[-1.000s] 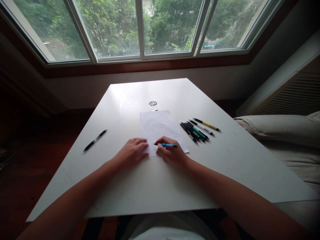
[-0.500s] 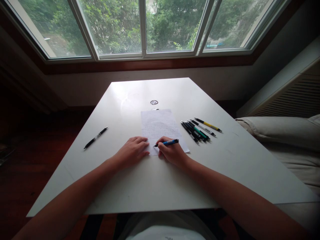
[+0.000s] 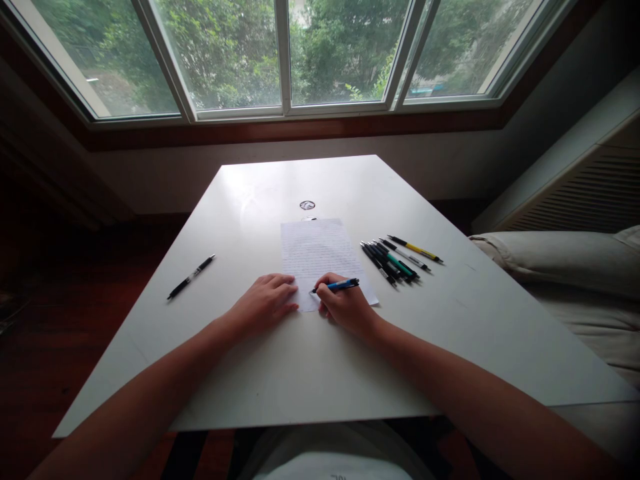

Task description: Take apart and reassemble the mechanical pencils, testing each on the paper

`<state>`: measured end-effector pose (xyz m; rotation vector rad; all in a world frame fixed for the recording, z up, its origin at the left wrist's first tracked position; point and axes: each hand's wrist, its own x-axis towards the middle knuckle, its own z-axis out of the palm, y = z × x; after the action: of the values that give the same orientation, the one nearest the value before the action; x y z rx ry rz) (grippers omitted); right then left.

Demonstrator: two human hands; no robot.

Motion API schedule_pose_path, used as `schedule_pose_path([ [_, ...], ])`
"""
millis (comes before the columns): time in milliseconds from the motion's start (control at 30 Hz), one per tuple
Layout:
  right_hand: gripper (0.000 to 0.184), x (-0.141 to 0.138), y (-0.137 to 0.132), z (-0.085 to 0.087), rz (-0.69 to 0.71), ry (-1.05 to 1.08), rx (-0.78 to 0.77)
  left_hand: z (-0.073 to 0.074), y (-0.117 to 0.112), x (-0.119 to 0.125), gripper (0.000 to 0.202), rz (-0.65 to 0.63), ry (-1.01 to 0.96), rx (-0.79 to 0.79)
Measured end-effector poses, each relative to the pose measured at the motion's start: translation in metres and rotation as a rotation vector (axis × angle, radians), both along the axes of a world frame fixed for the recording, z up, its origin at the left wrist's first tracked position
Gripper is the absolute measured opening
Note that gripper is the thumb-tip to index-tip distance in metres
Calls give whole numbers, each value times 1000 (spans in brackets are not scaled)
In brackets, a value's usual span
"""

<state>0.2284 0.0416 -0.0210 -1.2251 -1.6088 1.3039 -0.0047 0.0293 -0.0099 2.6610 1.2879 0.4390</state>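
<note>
A lined sheet of paper (image 3: 315, 250), covered in rows of writing, lies on the white table (image 3: 310, 360). Flat on its lower left edge rests my left hand (image 3: 267, 298), fingers stretched out and holding nothing. My right hand (image 3: 345, 305) grips a blue pen (image 3: 341, 285) with a black tip, which points left at the lower part of the sheet. Whether the tip touches the paper is too small to tell. Right of the sheet lie several pens (image 3: 393, 263) in a group, mostly black, one with green. A yellow pen (image 3: 415, 248) lies at that group's far side.
A single black pen (image 3: 191, 277) lies apart on the table's left side. Beyond the paper is a round dark emblem (image 3: 307, 205) on the tabletop. A pale sofa (image 3: 560, 260) stands to the right, and a window (image 3: 285, 60) is ahead.
My right hand has shifted very slightly to the right with the blue pen. My left hand stays on the paper's edge. The whole view has drifted a little.
</note>
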Motion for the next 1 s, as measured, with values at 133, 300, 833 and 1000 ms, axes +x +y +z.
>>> schedule_pose_path([
  [133,16,1,-1,0,-10,9,-4,1,0,0,35,-3,-1,-6],
  [300,15,2,-2,1,-33,-26,73,2,-1,0,35,-5,3,-5],
  [833,50,-4,-9,13,121,-5,646,15,-13,14,33,-117,-122,21],
  [1000,44,-3,-11,16,125,20,681,12,-12,14,23,-107,-94,30],
])
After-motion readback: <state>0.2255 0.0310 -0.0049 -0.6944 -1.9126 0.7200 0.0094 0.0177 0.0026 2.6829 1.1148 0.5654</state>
